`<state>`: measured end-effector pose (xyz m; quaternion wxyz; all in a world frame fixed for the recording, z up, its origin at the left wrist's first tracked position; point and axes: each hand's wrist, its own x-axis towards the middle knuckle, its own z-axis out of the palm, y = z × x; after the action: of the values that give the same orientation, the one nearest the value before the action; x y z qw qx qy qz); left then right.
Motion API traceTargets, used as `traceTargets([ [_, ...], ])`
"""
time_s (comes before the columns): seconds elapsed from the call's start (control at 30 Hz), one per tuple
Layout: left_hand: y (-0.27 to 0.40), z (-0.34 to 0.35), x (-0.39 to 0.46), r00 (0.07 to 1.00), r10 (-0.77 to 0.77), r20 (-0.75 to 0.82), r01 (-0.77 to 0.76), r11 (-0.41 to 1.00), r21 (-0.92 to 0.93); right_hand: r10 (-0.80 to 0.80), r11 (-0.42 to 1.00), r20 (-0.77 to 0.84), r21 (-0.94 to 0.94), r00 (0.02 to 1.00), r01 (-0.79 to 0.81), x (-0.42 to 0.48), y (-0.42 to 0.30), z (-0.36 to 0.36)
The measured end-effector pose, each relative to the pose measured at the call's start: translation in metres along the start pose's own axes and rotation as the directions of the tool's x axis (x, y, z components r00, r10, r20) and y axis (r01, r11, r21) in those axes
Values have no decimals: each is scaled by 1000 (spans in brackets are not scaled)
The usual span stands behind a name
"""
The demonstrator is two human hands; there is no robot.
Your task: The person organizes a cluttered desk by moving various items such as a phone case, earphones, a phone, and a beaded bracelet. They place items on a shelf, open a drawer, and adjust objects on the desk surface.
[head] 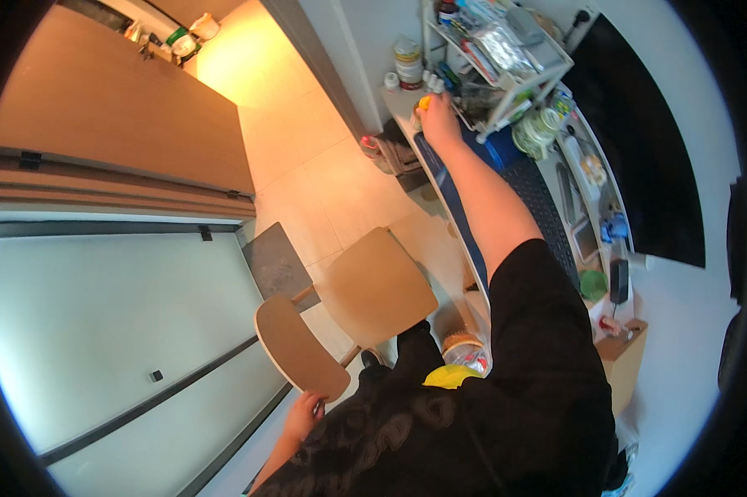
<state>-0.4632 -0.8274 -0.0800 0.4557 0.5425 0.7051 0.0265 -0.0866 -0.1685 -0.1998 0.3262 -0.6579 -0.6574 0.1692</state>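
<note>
At the far end of the white desk [400, 105], my right hand [441, 124] is closed around a small container with an orange-yellow cap [424, 103]. My fingers cover most of its body. Close by stand a white-lidded jar [408, 64], a small white bottle [391, 81] and more white-capped bottles [434, 82]. Low on the left, my left hand [303, 415] is at the lower edge of the wooden chair's backrest [302, 348], its fingers curled. Whether it grips the backrest cannot be made out.
A white two-tier rack [522, 74] loaded with packets rises beside my right hand. Under my forearm lie a dark blue desk mat [466, 217] and a black keyboard [538, 186]. A glass jar [536, 133] and a monitor [634, 143] stand behind. The chair seat [379, 289] is at the desk's front.
</note>
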Motion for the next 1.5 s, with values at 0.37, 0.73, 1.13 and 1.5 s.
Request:
traceTargets([
  [0.37,-68,51,-115,962,-244,122,253,965,-64,244,965,171,-139,955,-222,94,-8,33],
  [0.73,-10,12,-63,909,-388,152,407,905,-125,21,997,-270,83,963,2,62,32,77],
  [1.13,-51,16,-65,969,-206,134,222,968,-116,-3,895,574,367,819,-254,-461,-21,28],
  [1.5,-144,-20,-45,945,319,-74,-322,946,-30,-12,963,806,169,591,-210,-647,-55,-89],
])
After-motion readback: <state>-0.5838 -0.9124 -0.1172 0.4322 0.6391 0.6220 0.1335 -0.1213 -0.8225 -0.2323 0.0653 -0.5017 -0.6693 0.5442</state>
